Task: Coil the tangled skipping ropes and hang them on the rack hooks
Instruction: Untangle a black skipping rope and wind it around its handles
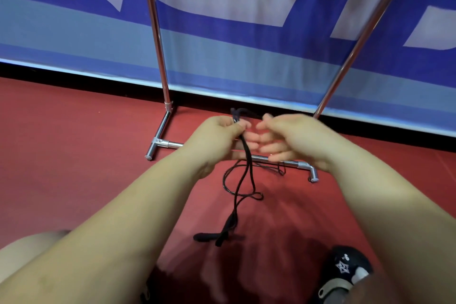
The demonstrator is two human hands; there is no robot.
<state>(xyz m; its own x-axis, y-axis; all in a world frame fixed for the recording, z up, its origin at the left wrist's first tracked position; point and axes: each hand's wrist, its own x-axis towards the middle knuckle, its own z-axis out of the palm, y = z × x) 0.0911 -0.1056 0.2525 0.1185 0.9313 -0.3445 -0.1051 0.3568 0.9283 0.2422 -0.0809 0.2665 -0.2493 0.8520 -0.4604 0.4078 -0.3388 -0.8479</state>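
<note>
A black skipping rope [243, 180] hangs from my left hand [217, 136], which grips a bunch of its cord at the top. The cord drops in loose loops to the red floor, and two black handles [217, 236] lie there below. My right hand [291, 138] is right beside the left, fingers loosely spread and blurred, holding no cord that I can make out. A chrome rack [158, 39] stands just beyond my hands, with its base bar [291, 162] under them. Its hooks are out of view.
A blue and white banner [246, 44] runs behind the rack. My knee [29, 249] is at the lower left and a black shoe [345, 269] at the lower right. Red floor [74, 143] stretches to both sides.
</note>
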